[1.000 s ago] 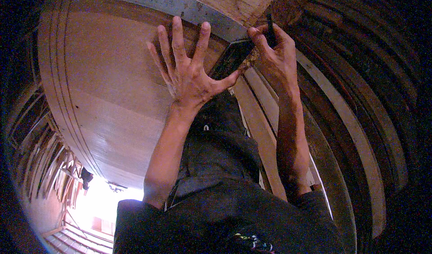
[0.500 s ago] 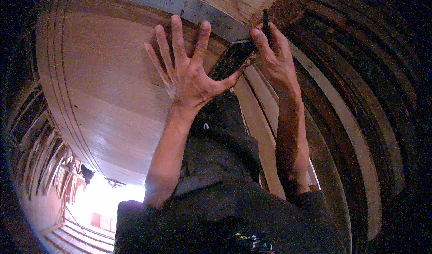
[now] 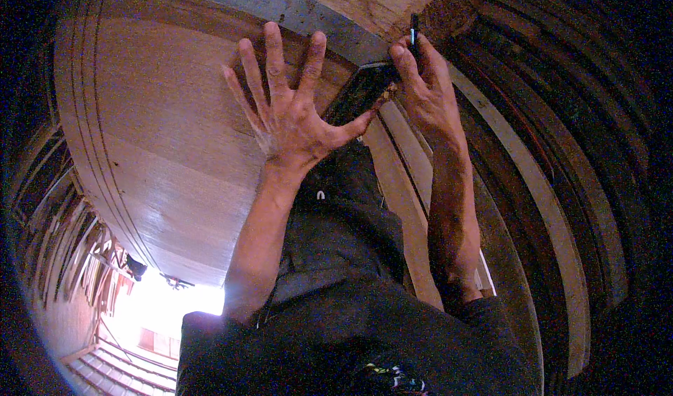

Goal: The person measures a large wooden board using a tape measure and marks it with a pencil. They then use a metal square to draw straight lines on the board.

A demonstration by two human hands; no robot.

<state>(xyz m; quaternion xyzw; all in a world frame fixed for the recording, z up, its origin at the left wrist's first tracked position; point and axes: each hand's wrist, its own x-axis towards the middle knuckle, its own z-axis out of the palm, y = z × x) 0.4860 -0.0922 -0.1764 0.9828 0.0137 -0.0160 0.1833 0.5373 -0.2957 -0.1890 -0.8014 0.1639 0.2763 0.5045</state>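
My left hand [image 3: 298, 119] is open, its fingers spread wide and its palm over a broad reddish-brown wooden panel [image 3: 161, 115]. Its fingertips lie close to a long grey metal straightedge [image 3: 308, 7] that crosses the panel near the far edge. My right hand [image 3: 429, 80] is closed in a pinch on a slim dark pen [image 3: 414, 28], which points up beyond the fingers. That hand is at the panel's right corner, beside the straightedge's right end. The pen's lower end is hidden by the fingers.
Many long boards [image 3: 554, 207] stand stacked along the right side. Thin wood strips [image 3: 77, 249] lean at the far left. A bright opening [image 3: 168, 312] shows at lower left. Dark clothing on my body fills the lower middle.
Both hands keep nearly the same place and grip. A pale bluish glint now shows on the pen, which was all dark before. The view has shifted very slightly.
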